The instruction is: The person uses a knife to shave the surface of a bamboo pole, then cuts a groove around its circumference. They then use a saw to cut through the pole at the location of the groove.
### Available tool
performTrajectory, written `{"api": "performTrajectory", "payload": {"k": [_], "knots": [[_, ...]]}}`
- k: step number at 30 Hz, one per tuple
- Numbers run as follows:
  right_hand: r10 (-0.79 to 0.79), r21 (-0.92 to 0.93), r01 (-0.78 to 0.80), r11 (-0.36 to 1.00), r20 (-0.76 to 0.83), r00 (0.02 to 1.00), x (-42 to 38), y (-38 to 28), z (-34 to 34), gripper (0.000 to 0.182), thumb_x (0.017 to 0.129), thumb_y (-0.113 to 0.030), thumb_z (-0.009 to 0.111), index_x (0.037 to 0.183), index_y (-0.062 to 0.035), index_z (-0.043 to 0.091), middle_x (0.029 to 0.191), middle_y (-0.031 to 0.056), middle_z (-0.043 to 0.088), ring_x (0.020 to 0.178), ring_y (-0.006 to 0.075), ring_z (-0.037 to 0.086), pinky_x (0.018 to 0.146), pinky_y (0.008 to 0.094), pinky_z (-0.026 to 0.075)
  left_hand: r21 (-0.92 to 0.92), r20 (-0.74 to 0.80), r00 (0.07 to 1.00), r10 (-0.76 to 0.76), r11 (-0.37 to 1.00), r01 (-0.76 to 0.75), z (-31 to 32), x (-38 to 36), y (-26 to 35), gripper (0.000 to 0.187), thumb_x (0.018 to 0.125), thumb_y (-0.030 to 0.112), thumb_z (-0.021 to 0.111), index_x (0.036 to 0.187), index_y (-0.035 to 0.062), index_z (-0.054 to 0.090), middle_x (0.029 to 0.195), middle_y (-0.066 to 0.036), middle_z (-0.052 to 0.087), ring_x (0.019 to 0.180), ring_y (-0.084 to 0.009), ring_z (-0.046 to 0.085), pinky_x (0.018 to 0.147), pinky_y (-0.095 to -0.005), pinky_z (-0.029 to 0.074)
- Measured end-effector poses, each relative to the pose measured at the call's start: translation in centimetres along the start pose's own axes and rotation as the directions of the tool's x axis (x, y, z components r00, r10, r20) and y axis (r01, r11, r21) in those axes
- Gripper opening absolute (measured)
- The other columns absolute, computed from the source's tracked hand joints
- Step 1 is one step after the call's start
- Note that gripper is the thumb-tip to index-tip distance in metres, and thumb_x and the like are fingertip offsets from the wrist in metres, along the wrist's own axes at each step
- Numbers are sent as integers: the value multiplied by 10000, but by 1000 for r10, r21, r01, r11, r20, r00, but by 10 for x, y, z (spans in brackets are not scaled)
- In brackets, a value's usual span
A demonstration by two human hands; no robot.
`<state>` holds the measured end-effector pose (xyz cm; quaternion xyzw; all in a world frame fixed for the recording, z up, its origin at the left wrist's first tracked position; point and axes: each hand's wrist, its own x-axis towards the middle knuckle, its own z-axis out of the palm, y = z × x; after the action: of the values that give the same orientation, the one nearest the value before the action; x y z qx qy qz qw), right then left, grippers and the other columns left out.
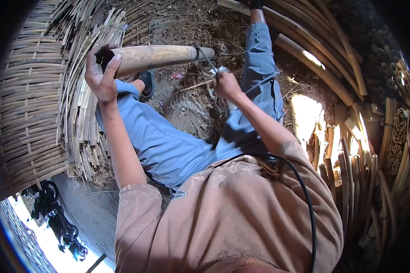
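Note:
A thick bamboo piece [157, 58] lies across the view above my knees, its open hollow end at the left. My left hand [102, 75] is wrapped round that hollow end, with the thumb along its near side. Near the bamboo's right end, my right hand [227, 85] is closed on the handle of a dark, thin blade [206, 57]. The blade slants up from my fist and meets the bamboo close to its right tip. Most of the handle is hidden in my fingers.
A woven bamboo panel [27, 104] and piled split strips [89, 113] are at the left. Long bamboo poles [316, 63] lie at the upper right, with upright pieces [351, 177] below them. Shavings cover the ground [187, 102]. Motorbikes [59, 218] stand at the lower left.

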<state>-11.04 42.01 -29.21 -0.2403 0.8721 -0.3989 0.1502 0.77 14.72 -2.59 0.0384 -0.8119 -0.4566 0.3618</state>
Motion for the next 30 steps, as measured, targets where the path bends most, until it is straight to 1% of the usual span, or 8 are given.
{"api": "performTrajectory", "payload": {"k": [1,6,12,17,19,23,25,30], "knots": [[100,-91,-93,991,75,992,8,2,-12,207,944,-192,640,967,10,673,810,255,688,779,412,705,728,503,549,-15,8,1000,-2,1000,2,-1,-2,0,343,898,57,685,1225,-36,639,1121,-134,701,1034,-208,654,994,-321,473],[-160,118,155,981,34,987,-29,-56,-45,208,932,-185,658,922,18,614,776,281,640,768,489,640,691,528,504,-84,25,991,-132,988,133,-3,-1,0,357,895,58,754,1226,-26,648,1133,-106,708,1031,-173,650,982,-306,475],[45,87,-47,995,21,999,-3,-37,-13,175,933,-150,645,905,20,620,773,283,640,774,477,649,698,522,506,-67,-150,979,-135,990,126,-1,4,-9,287,882,74,776,1137,-13,678,1023,-64,716,947,-142,647,905,-275,489],[-234,224,240,944,-52,971,-39,-78,-35,159,921,-135,655,888,15,617,736,265,623,747,469,649,678,534,498,-85,-198,968,-152,987,137,1,4,-10,272,866,107,800,1086,-6,687,974,-46,708,884,-126,631,841,-255,484],[-209,150,221,964,-90,974,-42,-62,-17,149,915,-141,641,926,8,646,753,267,644,752,460,663,687,538,508,-51,-185,971,-152,988,145,-2,4,-8,273,872,108,796,1095,-6,688,983,-50,712,891,-127,635,848,-254,485],[169,4,-170,985,110,980,-7,3,-6,215,922,-184,628,933,21,694,819,286,679,795,478,675,729,550,536,-12,-166,979,-120,993,120,-2,4,-9,277,878,112,792,1107,-8,690,998,-58,720,908,-129,643,863,-250,486],[-49,-10,49,999,40,998,-25,-7,-23,209,928,-187,634,950,13,692,830,289,674,812,497,662,734,552,536,-22,-131,985,-114,993,112,-1,2,-7,264,879,93,776,1108,-7,691,1006,-63,722,917,-124,645,875,-249,487],[-48,185,52,981,-27,998,-54,-31,-13,182,935,-176,649,974,2,652,818,281,661,817,482,659,735,541,517,-78,-68,989,-134,989,129,1,1,-3,289,877,70,748,1146,-2,672,1029,-65,715,936,-126,642,884,-255,494]]}}
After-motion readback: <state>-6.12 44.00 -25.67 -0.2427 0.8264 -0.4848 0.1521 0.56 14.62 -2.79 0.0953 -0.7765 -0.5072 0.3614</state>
